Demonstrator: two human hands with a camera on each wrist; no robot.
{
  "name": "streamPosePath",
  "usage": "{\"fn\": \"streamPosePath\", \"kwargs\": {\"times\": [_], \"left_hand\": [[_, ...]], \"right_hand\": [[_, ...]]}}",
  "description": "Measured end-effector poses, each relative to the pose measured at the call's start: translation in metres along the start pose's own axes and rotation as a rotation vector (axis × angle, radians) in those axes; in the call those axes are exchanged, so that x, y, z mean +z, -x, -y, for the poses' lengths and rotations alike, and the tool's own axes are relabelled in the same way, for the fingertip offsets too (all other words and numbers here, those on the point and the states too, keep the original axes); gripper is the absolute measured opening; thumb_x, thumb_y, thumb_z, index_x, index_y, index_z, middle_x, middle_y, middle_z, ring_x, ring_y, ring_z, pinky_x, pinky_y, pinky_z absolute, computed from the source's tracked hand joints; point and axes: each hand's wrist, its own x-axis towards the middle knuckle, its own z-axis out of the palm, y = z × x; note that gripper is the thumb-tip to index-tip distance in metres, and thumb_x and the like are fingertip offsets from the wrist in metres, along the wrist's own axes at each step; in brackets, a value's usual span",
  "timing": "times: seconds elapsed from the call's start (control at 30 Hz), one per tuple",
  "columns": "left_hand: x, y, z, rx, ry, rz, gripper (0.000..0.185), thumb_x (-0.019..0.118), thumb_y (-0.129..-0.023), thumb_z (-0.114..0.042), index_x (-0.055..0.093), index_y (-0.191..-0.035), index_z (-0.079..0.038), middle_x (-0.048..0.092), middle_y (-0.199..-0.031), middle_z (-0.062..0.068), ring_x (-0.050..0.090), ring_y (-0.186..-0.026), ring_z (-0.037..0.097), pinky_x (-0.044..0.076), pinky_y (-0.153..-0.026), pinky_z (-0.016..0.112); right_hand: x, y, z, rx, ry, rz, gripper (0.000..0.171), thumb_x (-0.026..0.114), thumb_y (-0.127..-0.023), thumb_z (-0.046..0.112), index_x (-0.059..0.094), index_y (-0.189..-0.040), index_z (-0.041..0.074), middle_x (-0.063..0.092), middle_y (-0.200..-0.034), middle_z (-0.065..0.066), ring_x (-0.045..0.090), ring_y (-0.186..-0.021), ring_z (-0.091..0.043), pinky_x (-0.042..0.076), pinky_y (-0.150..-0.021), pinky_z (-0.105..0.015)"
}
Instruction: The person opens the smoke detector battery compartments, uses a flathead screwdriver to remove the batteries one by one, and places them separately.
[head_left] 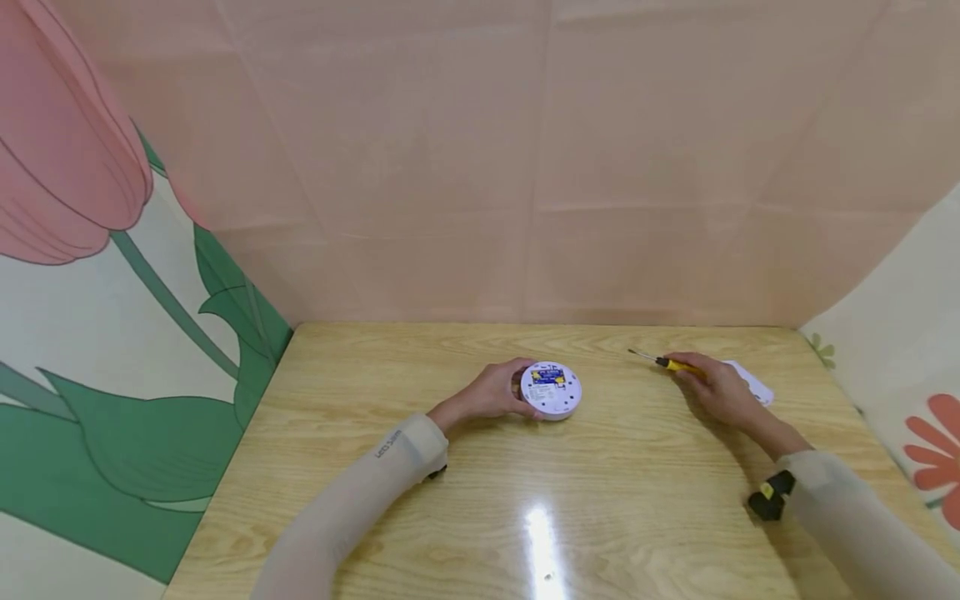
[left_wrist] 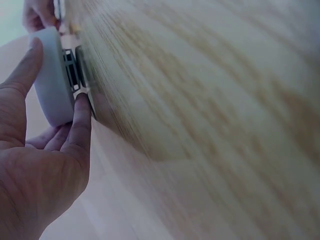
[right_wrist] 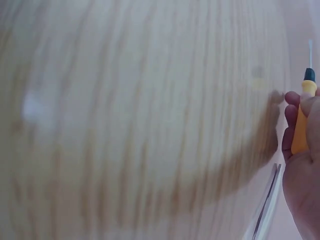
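A round white plastic device [head_left: 551, 402] with a blue-and-yellow label on its upper face is just above the table's middle. My left hand [head_left: 501, 390] grips it by its left edge. In the left wrist view, the thumb lies on one face of the device [left_wrist: 52, 82] and the other fingers curl round its rim; a dark slotted part [left_wrist: 71, 69] shows on the side facing the tabletop. On the right, my right hand [head_left: 718, 390] holds a screwdriver [head_left: 678, 365] by its yellow handle, the bare metal blade pointing left toward the device.
A flat white piece [head_left: 752, 383] lies on the wood-grain table [head_left: 600, 492] beyond my right hand, partly hidden by it. The table's back edge meets a plain pinkish cloth [head_left: 480, 167]. Flower-patterned cloths hang at both sides.
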Motion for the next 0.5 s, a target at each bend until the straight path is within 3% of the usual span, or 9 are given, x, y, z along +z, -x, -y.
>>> {"fn": "streamPosePath", "kwargs": {"times": [0.2,0.37,0.5], "left_hand": [[0.000,0.000,0.000,-0.006,-0.004,-0.002,0.093,0.098,-0.076,-0.023,0.050,-0.155,-0.010,0.064,-0.147,0.006,0.061,-0.133,0.018,0.046,-0.114,0.026],[0.000,0.000,0.001,-0.001,0.007,0.001,0.093,0.098,-0.076,-0.023,0.051,-0.155,-0.010,0.064,-0.147,0.006,0.061,-0.134,0.017,0.046,-0.114,0.026],[-0.001,0.000,0.001,-0.004,0.002,0.001,0.093,0.098,-0.076,-0.023,0.050,-0.155,-0.011,0.063,-0.147,0.005,0.060,-0.134,0.017,0.046,-0.115,0.027]], "right_hand": [[-0.003,0.000,0.000,0.015,-0.046,0.026,0.035,0.072,-0.094,-0.008,0.072,-0.129,0.000,0.075,-0.118,-0.024,0.064,-0.082,-0.015,0.042,-0.074,-0.009],[-0.010,-0.004,0.004,0.041,-0.102,0.048,0.035,0.072,-0.094,-0.010,0.072,-0.127,-0.001,0.076,-0.112,-0.022,0.049,-0.067,-0.005,0.038,-0.063,-0.014],[-0.015,-0.008,0.010,0.032,-0.118,0.034,0.033,0.075,-0.091,-0.010,0.075,-0.122,0.000,0.078,-0.109,-0.021,0.051,-0.068,-0.004,0.039,-0.061,-0.014]]}}
